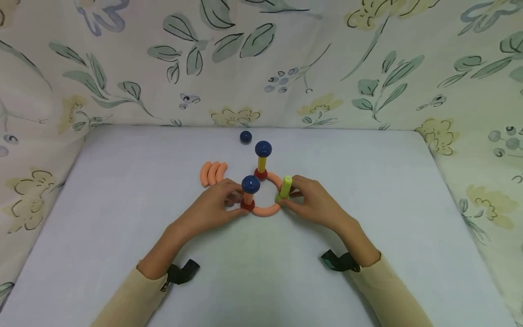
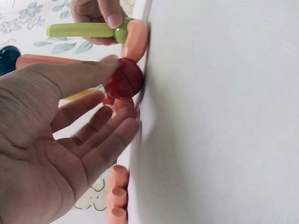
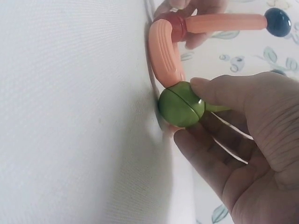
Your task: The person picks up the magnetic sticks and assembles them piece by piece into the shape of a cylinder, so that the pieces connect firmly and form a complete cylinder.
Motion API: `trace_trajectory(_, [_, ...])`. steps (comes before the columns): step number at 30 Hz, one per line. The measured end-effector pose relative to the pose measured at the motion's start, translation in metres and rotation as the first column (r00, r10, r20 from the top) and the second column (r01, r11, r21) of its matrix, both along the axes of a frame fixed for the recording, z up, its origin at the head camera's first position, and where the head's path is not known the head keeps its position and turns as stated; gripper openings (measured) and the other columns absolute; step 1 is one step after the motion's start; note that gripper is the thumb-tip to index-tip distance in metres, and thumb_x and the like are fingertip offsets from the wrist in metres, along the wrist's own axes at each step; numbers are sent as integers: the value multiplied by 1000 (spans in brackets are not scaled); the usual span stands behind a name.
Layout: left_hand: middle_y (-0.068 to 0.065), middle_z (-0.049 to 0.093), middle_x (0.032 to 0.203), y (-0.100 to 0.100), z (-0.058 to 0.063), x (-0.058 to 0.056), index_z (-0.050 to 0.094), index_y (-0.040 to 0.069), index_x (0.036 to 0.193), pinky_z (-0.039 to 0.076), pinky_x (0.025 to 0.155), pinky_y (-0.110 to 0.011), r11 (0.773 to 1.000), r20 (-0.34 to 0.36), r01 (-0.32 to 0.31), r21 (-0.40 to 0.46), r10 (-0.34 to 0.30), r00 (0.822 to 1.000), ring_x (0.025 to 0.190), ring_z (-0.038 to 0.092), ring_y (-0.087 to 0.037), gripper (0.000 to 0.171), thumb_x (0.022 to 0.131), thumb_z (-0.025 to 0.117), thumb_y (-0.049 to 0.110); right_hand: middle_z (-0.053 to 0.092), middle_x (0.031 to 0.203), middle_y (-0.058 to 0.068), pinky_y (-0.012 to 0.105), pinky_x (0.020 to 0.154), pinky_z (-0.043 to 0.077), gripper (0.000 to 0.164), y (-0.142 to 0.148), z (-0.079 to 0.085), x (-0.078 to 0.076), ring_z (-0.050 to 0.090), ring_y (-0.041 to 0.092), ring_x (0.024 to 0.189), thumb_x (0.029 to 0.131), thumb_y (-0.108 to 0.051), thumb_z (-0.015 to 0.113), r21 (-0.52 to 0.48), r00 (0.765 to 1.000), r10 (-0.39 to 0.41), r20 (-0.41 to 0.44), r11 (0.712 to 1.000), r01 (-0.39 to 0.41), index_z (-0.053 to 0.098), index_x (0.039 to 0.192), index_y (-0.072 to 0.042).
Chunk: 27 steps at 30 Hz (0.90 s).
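Observation:
A ring of curved orange pieces (image 1: 265, 211) and balls lies on the table. My left hand (image 1: 216, 204) pinches the red ball (image 2: 127, 79) at the ring's left, thumb on the near side and fingers behind. From that ball rises an orange rod (image 1: 248, 199) topped by a dark blue ball (image 1: 250, 184). My right hand (image 1: 316, 202) pinches the green ball (image 3: 181, 105) at the right, which carries an upright light green rod (image 1: 286, 187) with a bare top. At the back, a second red ball (image 1: 260, 174) bears a yellow rod (image 1: 262, 164) and another blue ball (image 1: 263, 148).
Several loose curved orange pieces (image 1: 213, 173) lie side by side just beyond my left hand. A loose dark blue ball (image 1: 245, 137) sits near the far edge of the white table (image 1: 261, 281). Floral cloth (image 1: 261, 68) hangs behind it.

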<state>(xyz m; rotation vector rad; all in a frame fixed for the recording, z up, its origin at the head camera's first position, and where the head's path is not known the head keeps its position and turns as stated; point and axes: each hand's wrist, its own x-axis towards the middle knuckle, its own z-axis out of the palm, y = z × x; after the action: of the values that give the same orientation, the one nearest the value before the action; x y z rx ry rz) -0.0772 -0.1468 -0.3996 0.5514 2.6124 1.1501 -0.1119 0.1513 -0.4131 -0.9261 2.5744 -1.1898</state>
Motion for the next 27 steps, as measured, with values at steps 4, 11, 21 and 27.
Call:
trace_trajectory(4, [-8, 70, 132, -9, 7, -2, 66, 12, 139, 62, 97, -44, 998, 44, -30, -64, 33, 998, 110, 73, -23, 51, 92, 84, 19, 72, 102, 1, 32, 93, 64, 20, 1, 0, 0, 73, 16, 102, 92, -10, 83, -11, 1000, 5, -2, 1000, -5, 67, 102, -12])
trace_trajectory(11, [-11, 69, 133, -34, 24, -12, 56, 10, 151, 54, 109, -54, 991, 36, -74, -115, 79, 996, 121, 68, -29, 58, 98, 78, 22, 72, 102, 0, 32, 93, 64, 20, 1, 1, 1, 74, 16, 103, 92, -12, 83, 8, 1000, 1, 6, 1000, -1, 67, 103, -12])
trace_trajectory(21, [-23, 49, 156, -61, 47, -42, 52, 8, 154, 53, 102, -63, 945, 71, -226, -235, 248, 966, 136, 57, -45, 56, 108, 57, 41, 72, 101, 2, 32, 94, 63, 19, -1, 1, -2, 73, 17, 103, 92, -11, 83, 8, 1000, 3, -1, 1000, -3, 67, 103, -11])
trace_trajectory(27, [-25, 57, 150, -64, 36, -49, 51, 4, 154, 54, 98, -60, 928, 112, -241, -286, 282, 953, 133, 60, -44, 59, 109, 54, 43, 72, 101, 2, 32, 93, 63, 20, 0, 4, 0, 74, 16, 103, 92, -14, 83, 56, 1000, -19, 2, 998, 19, 67, 102, -12])
